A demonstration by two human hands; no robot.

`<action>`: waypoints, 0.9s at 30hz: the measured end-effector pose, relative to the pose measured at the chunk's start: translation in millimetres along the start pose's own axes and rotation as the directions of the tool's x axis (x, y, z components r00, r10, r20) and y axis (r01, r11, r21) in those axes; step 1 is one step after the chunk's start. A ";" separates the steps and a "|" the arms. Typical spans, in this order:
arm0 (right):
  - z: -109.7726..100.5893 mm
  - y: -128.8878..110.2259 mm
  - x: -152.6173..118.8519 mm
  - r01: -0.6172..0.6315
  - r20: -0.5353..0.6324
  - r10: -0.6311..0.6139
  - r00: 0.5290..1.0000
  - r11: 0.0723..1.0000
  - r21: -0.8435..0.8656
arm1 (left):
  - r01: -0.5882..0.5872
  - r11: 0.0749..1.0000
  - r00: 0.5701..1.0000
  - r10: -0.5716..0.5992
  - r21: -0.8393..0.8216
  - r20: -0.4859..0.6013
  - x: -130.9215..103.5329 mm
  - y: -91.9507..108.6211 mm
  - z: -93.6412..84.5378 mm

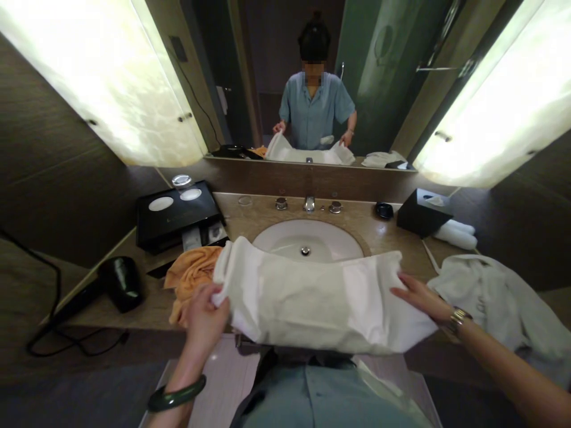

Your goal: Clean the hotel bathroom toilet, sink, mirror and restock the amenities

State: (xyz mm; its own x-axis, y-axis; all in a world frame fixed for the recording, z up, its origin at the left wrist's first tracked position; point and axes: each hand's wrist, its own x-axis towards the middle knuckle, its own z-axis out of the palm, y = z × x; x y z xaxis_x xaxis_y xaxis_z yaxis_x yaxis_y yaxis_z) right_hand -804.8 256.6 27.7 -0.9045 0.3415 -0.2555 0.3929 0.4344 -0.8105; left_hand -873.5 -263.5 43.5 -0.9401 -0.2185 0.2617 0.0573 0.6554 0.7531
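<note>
A folded white towel (307, 303) stretches between my two hands over the front of the oval washbasin (272, 235), hiding the basin's near part. My left hand (207, 315) pinches the towel's left end between thumb and fingers. At the right end, my right hand (419, 297) grips the cloth, its thumb on top and some fingers hidden by the fabric. A crumpled orange cloth (191, 270) lies on the counter just beyond my left hand. To the right of my right hand is a rumpled white cloth (482, 297).
A black hair dryer (120, 285) with its cord rests at the left, near a black tray box (173, 217). Behind the basin stands a chrome faucet (309, 204). A black tissue box (422, 211), rolled white towels (457, 235) and a small black dish (383, 210) sit at the right.
</note>
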 end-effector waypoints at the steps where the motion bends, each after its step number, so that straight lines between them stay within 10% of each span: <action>1: 18.0 -17.4 0.7 0.045 0.148 -0.040 0.988 0.998 -0.033 | -0.134 0.990 0.982 0.139 -0.046 0.129 -10.9 25.0 18.6; 5: 106.9 -63.0 -1.2 0.162 0.550 -0.013 0.835 0.961 -0.224 | -0.363 0.913 0.594 0.379 -0.183 0.710 -76.4 86.0 100.1; 7: 135.6 -70.4 -3.0 0.237 0.604 -0.045 0.795 0.941 -0.242 | -0.284 0.936 0.486 0.326 -0.206 0.811 -98.0 89.7 122.9; 10: 149.1 -64.8 -9.4 0.480 0.559 -0.269 0.785 0.833 -0.274 | -0.120 0.975 0.664 0.217 -0.185 0.715 -99.2 79.2 124.3; 12: 151.7 -51.3 -17.4 0.625 0.472 -0.445 0.761 0.696 -0.354 | -0.117 0.992 0.856 0.121 -0.041 0.502 -90.8 66.0 113.4; 14: 158.3 -33.4 -26.3 0.673 0.420 -0.527 0.739 0.602 -0.429 | -0.053 0.978 0.962 -0.004 0.202 0.273 -87.2 45.7 102.4; 19: 184.7 -0.4 -28.7 0.640 0.356 -0.535 0.766 0.683 -0.351 | 0.336 0.900 0.897 -0.396 0.279 0.196 -93.0 -6.9 84.0; 22: 189.5 1.0 -14.4 0.517 0.250 -0.485 0.838 0.853 -0.077 | 0.435 0.896 0.850 -0.442 0.093 0.285 -74.8 18.7 74.9; 25: 171.1 -4.2 3.7 0.299 0.131 -0.357 0.925 0.895 0.330 | 0.061 0.995 0.936 -0.086 0.082 0.342 -60.4 97.7 82.1; 27: 140.6 -8.6 16.5 0.186 0.095 -0.262 0.960 0.856 0.483 | -0.412 0.910 0.800 0.334 0.050 0.498 -71.3 154.3 103.7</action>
State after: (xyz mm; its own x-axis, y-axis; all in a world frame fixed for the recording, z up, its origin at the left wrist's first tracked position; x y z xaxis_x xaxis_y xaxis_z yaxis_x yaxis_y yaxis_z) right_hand -846.4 141.3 -43.7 -0.9874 0.1353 -0.0827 0.0878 0.0327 -0.9956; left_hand -832.5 -71.8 78.4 -0.9003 0.4047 0.1602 0.4222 0.7228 0.5471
